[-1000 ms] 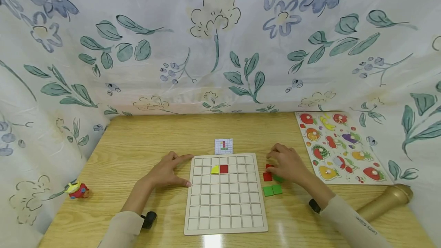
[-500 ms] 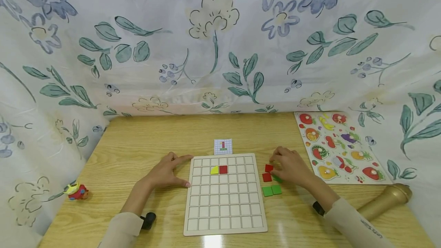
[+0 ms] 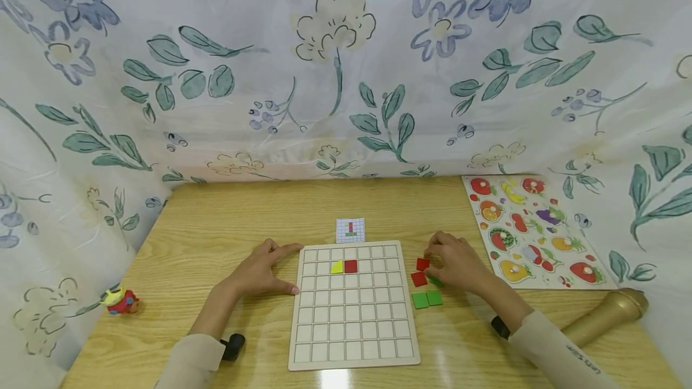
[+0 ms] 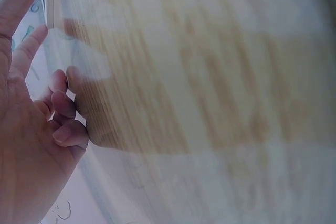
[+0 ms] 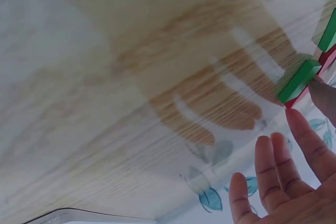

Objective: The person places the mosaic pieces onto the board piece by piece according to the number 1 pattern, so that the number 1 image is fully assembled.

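My left hand (image 3: pixel 263 269) rests at the left side of a pale wooden grid board (image 3: pixel 354 315). Its index finger touches the top-left corner and its thumb lies on the left edge. On the board sit a yellow tile (image 3: pixel 337 267) with a cut corner and, right of it, a red square tile (image 3: pixel 351 266). Right of the board, my right hand (image 3: pixel 454 260) pinches another red tile (image 3: pixel 423 264) between thumb and index finger. A further red tile (image 3: pixel 418 279) lies beside it. A green tile (image 5: pixel 299 81) is partly under the thumb; two more green tiles (image 3: pixel 427 299) lie nearer me.
A small pattern card (image 3: pixel 350 230) lies behind the board. A fruit puzzle board (image 3: pixel 532 233) and a gold cylinder (image 3: pixel 608 317) are at the right. A small red and yellow toy (image 3: pixel 121 300) stands at the far left. A floral cloth (image 3: pixel 324 137) hangs behind the table.
My right hand has shifted slightly right and toward me, uncovering more of the red tile at its fingertips. My left hand stays at the board's edge.
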`<state>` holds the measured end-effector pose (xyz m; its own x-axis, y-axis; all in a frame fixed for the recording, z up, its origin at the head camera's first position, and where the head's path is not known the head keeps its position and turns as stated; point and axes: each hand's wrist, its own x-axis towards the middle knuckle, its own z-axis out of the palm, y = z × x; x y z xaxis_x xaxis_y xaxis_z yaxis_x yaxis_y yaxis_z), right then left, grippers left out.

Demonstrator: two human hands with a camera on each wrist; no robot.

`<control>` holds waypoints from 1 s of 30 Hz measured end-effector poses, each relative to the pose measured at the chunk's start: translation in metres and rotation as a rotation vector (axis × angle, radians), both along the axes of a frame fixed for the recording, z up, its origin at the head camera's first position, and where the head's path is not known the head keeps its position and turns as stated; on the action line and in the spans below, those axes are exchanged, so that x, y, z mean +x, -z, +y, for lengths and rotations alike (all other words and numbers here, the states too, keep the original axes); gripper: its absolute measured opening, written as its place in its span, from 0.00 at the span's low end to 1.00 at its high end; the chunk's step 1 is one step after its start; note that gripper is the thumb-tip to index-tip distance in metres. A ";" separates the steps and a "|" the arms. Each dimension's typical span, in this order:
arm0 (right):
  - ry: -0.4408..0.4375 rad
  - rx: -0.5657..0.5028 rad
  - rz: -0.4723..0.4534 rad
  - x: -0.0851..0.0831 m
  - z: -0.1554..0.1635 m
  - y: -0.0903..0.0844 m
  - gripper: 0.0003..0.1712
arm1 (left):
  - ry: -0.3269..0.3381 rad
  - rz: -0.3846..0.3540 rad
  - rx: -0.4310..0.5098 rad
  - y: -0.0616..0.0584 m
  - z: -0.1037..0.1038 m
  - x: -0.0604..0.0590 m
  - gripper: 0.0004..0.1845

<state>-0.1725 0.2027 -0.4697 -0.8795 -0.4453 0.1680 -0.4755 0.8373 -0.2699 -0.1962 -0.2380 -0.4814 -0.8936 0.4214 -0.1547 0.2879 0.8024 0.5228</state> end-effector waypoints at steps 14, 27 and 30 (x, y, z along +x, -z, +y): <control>0.004 -0.007 -0.004 -0.001 0.000 0.001 0.13 | 0.003 -0.006 0.008 -0.001 0.000 0.001 0.54; -0.036 -0.012 0.012 0.000 0.000 0.001 0.10 | 0.003 -0.010 0.004 -0.003 0.001 0.001 0.54; -0.039 -0.018 0.009 -0.001 0.001 0.002 0.10 | 0.002 -0.010 0.003 -0.003 0.001 0.002 0.53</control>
<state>-0.1731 0.2032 -0.4716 -0.8601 -0.4756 0.1844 -0.5099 0.8133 -0.2802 -0.1941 -0.2370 -0.4780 -0.8910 0.4239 -0.1624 0.2845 0.8002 0.5280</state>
